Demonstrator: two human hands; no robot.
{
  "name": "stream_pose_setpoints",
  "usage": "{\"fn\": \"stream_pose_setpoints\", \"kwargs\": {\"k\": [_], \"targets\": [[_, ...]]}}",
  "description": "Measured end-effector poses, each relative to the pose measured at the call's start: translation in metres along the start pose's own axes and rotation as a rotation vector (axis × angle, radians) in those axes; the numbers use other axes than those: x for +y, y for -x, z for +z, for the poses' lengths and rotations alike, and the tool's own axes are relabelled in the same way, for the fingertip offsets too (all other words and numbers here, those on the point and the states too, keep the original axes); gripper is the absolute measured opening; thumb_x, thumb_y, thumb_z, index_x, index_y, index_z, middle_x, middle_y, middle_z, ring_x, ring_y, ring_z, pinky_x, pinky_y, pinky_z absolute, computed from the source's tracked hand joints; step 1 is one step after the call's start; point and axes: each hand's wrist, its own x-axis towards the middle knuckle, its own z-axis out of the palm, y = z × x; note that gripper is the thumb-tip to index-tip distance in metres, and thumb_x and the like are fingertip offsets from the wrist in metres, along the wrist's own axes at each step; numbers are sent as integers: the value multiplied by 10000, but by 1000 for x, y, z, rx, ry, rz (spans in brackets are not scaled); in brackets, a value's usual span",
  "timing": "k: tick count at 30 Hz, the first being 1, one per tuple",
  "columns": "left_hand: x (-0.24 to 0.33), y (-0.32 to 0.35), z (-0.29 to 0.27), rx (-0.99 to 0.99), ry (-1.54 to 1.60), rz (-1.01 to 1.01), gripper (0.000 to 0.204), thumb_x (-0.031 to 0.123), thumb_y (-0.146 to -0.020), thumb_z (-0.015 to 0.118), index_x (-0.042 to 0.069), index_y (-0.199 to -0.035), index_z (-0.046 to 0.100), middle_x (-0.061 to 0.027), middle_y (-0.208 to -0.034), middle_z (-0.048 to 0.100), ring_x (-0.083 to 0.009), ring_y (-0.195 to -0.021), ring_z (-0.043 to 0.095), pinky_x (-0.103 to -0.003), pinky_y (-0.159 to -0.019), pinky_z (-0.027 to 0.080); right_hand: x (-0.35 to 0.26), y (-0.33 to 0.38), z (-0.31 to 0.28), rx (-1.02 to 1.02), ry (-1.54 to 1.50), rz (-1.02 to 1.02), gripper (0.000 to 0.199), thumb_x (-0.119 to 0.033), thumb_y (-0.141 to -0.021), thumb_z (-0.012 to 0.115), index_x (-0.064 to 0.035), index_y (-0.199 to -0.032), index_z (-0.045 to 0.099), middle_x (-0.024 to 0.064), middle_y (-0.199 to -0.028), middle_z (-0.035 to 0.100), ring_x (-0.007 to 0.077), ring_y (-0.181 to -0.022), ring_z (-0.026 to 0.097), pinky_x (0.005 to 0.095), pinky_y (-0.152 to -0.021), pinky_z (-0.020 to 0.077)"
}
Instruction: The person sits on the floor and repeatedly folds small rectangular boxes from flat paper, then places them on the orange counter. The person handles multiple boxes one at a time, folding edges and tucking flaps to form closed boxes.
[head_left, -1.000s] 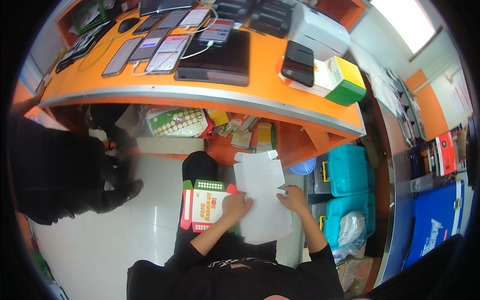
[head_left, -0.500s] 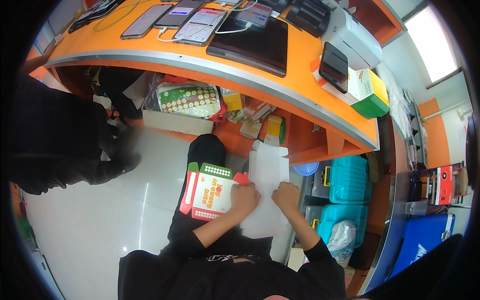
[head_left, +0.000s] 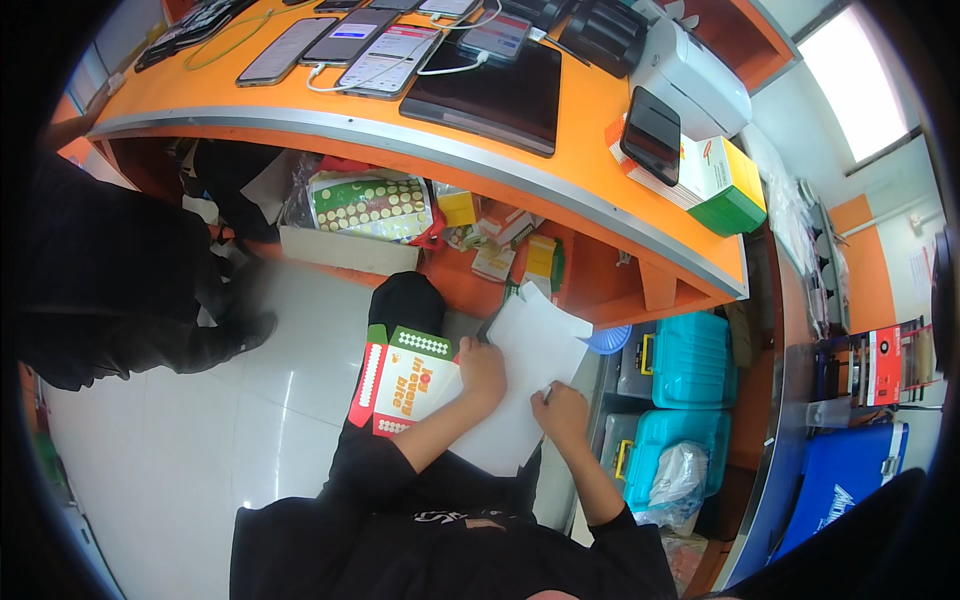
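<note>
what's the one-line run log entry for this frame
left hand: pressing on white sheet | right hand: holds pen on sheet | red-green flat box: on lap, under sheet | posture: seated by orange counter

Red-white flat carton [head_left: 403,382] on lap; yellow-green box [head_left: 728,185] on counter

A white sheet of paper [head_left: 520,375] lies tilted across the person's lap, its far corner pointing toward the orange desk's lower shelf. A flattened red, white and green carton [head_left: 400,380] lies on the left thigh, touching the sheet's left edge.
</note>
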Motion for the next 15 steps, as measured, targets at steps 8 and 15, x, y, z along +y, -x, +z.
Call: {"fn": "stream_pose_setpoints", "kwargs": {"k": [8,15], "targets": [[50,15,17,106,-583,-25,152,180,-843,571,131,-942,675,-23,-869,603,-180,-926,540,-363,-910,290,8,7,18,204,74,-109,238,-213,-755,644,24,-744,623,189,-619,613,361,-619,626,440,-622,492],[-45,35,-17,158,406,111,431,349,-873,597,-26,-1082,565,-190,-1041,555,-343,-1005,531,-444,-929,392,45,5,15,16,-342,105,467,-372,-820,689,79,-935,640,180,-791,643,330,-704,634,384,-714,500]]}}
